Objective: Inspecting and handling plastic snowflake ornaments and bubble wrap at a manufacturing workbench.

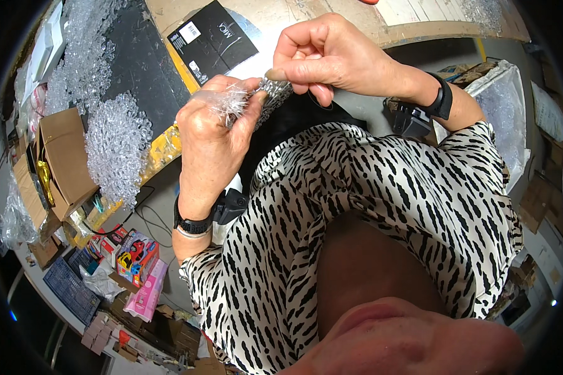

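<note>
Clear strand bundle (231,103) clenched in left hand (211,128); right hand (322,57) pinching beside it, item unclear; firm hold, gentle single picks likely best.

At eleven o'clock, I'm holding a bundle of silvery strands (233,103), pale ends splaying, glinting length showing at their three o'clock.

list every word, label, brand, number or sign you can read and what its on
Wording left uncopied; where print stands:
Black flat package: large pale lettering, legible.
White label on it: barcode, small print unreadable.
Red box with car pictures: print too small.
Pink box: any print too blurred.
</note>
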